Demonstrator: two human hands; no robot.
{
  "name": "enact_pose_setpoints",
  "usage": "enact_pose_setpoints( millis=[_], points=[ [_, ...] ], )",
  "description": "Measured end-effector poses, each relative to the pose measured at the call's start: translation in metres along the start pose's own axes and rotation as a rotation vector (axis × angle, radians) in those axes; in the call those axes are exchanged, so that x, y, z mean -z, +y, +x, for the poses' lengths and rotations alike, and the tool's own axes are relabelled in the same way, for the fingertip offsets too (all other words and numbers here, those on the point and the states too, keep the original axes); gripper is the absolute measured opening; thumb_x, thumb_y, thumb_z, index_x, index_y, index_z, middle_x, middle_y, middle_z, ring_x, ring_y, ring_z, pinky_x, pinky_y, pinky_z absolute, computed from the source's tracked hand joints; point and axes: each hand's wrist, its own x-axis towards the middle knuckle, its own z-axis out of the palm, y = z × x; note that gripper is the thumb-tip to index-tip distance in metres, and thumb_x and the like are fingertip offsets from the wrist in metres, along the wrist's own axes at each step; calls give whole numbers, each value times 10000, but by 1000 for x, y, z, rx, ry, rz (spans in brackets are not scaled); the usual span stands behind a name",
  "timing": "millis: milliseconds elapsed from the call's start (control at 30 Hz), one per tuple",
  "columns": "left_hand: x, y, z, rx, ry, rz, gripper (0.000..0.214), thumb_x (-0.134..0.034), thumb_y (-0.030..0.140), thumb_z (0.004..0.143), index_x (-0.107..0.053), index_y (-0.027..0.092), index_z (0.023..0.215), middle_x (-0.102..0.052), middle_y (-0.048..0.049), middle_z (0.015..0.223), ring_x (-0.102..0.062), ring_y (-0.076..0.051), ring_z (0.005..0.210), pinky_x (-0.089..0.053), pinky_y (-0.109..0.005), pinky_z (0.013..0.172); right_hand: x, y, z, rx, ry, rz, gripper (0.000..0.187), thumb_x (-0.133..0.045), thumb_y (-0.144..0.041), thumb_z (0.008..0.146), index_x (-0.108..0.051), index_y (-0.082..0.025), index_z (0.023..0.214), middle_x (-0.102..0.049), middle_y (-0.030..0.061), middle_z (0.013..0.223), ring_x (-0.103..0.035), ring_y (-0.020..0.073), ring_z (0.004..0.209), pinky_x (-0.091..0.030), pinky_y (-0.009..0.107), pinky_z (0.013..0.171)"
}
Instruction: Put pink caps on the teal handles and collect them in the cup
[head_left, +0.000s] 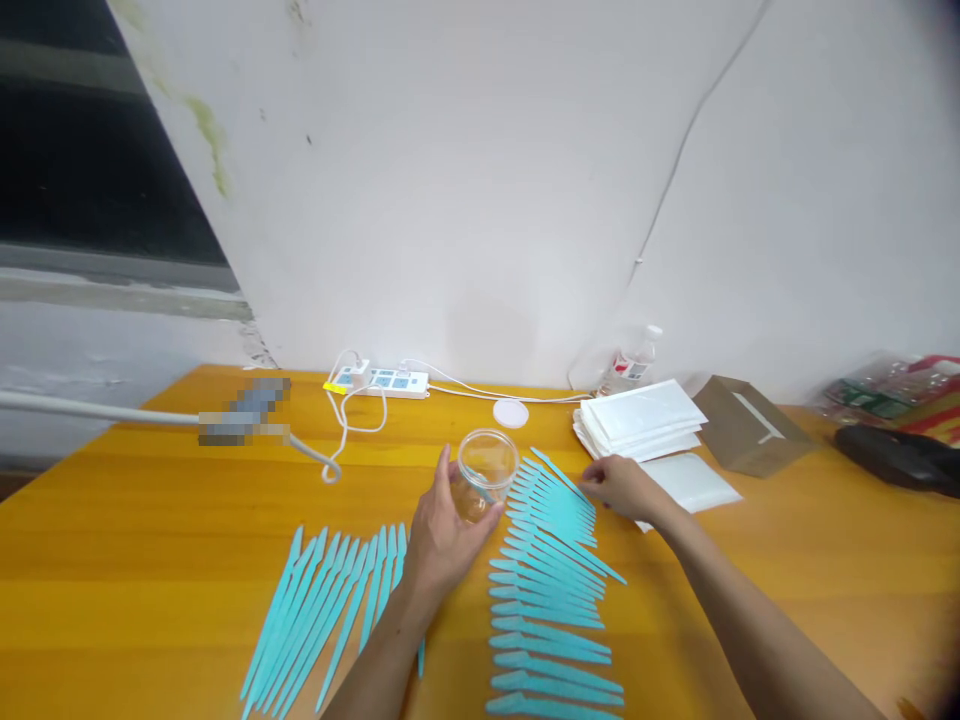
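My left hand [442, 535] is wrapped round a clear round plastic jar [487, 462], open at the top and tilted a little. A turquoise strip shows through its wall; I cannot tell if it lies inside. My right hand [616, 485] has its fingers pinched at the handle end of the topmost turquoise plastic spatula [559, 472], at the far end of a column. Below it, several more turquoise spatulas [551, 610] lie side by side, some overlapping. A second row of spatulas [322, 610] fans out at left, partly hidden by my left forearm.
Behind the jar lies a flat, round whitish lid [511, 413]. A white power strip [386, 382] with cables runs along the wall. White packets [641, 420], a plastic bottle [630, 365] and a brown cardboard box [750, 425] stand at right. At left, a white rod [97, 405] crosses the table.
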Motion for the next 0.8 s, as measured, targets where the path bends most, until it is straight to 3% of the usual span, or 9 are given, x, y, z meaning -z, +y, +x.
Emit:
enact_pose_setpoints(
  millis=[100,267,367,467,567,667,733,800],
  points=[
    [-1,-1,0,0,7,9,951,-674,515,793,-167,218,1540,-573,-138,1371,-550,-278,1266,-432,-425,1032,-17,24,-3,-73,-102,6,184,-625,-189,687,-602,-176,505,-589,45,464,-519,174,470,-338,281,484],
    [0,-3,0,-16,-2,18,940,-668,514,798,-169,223,1539,-575,-137,1368,-554,-281,1261,-431,-433,1029,-20,23,-1,-55,-163,39,181,-565,-189,718,-588,-201,539,-643,61,550,-569,199,532,-377,307,526],
    [1,-4,1,-20,9,20,939,-674,505,798,-168,230,1540,-576,-136,1371,-559,-282,1258,-437,-433,1025,-13,20,4,-31,-131,18,135,-583,-181,696,-594,-197,563,-674,84,626,-586,221,600,-387,324,563],
    [1,-4,0,-22,3,16,953,-676,501,798,-159,208,1544,-577,-149,1370,-556,-283,1262,-436,-432,1027,14,8,3,-16,-74,1,117,-562,-227,746,-628,-182,661,-686,84,696,-597,220,664,-407,315,607],
    [1,-5,0,-22,-6,-8,958,-679,496,796,-159,200,1544,-578,-151,1372,-548,-274,1271,-437,-425,1028,64,-23,-11,63,22,-22,215,-516,-334,838,-661,-181,794,-665,46,707,-573,188,659,-402,280,596],
    [1,-4,1,-11,-8,-2,958,-683,493,793,-164,204,1545,-575,-148,1379,-545,-280,1272,-438,-433,1027,113,-74,-28,241,140,-64,288,-525,-428,873,-689,-193,866,-642,23,678,-537,158,601,-382,256,556],
    [2,-4,1,-7,-14,5,965,-687,490,790,-165,191,1544,-574,-153,1379,-548,-286,1270,-437,-436,1028,128,-112,-32,342,159,-101,256,-551,-397,867,-713,-201,891,-661,18,688,-539,144,589,-378,244,552],
    [2,-4,2,-15,-17,3,976,-694,484,785,-161,175,1543,-583,-160,1366,-559,-288,1257,-441,-431,1024,123,-146,-28,430,65,-176,203,-556,-314,854,-728,-206,845,-670,7,678,-531,126,570,-360,235,547]
  ],
)
